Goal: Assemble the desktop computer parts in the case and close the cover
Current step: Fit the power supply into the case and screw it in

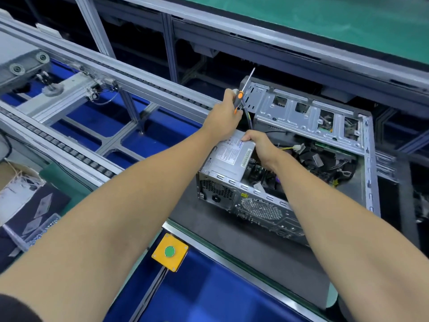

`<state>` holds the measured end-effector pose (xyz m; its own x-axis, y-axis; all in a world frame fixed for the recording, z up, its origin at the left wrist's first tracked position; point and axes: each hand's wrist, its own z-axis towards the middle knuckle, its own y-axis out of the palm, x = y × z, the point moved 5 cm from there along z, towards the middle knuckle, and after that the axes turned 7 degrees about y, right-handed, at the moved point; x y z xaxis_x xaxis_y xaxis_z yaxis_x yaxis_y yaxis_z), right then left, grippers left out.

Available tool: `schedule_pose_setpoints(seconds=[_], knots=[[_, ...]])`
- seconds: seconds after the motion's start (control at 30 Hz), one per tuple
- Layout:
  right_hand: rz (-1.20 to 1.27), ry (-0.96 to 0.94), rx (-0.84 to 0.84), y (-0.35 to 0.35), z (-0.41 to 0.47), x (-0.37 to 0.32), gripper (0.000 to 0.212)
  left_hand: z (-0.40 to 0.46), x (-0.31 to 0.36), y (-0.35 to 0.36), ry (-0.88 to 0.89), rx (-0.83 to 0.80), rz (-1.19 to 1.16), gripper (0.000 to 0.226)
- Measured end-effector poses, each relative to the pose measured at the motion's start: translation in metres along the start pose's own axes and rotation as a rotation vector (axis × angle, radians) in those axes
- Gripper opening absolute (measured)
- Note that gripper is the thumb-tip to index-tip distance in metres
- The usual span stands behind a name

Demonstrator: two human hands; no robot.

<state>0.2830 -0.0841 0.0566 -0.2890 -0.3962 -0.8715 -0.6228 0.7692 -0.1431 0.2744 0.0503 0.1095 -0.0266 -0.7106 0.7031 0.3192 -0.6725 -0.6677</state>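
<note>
An open desktop case lies on its side on a dark mat, its rear panel facing me. A silver power supply with a white label sits in the case's near left corner. My right hand grips the power supply's far edge, fingers curled over it. My left hand hovers just beyond the power supply and holds a screwdriver with a black and orange handle, shaft pointing up and away. A bundle of cables lies inside the case. The silver drive cage spans the case's far side.
A roller conveyor rail runs along the left. A yellow box with a green button sits at the mat's near edge. An open cardboard box with small bagged parts stands at the left. A green-topped bench lies beyond.
</note>
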Motion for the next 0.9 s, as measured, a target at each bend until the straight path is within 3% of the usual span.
schedule_pose_setpoints(seconds=[0.9], knots=[[0.015, 0.052, 0.03, 0.001, -0.004, 0.002, 0.025, -0.001, 0.007, -0.005, 0.005, -0.009, -0.003, 0.031]])
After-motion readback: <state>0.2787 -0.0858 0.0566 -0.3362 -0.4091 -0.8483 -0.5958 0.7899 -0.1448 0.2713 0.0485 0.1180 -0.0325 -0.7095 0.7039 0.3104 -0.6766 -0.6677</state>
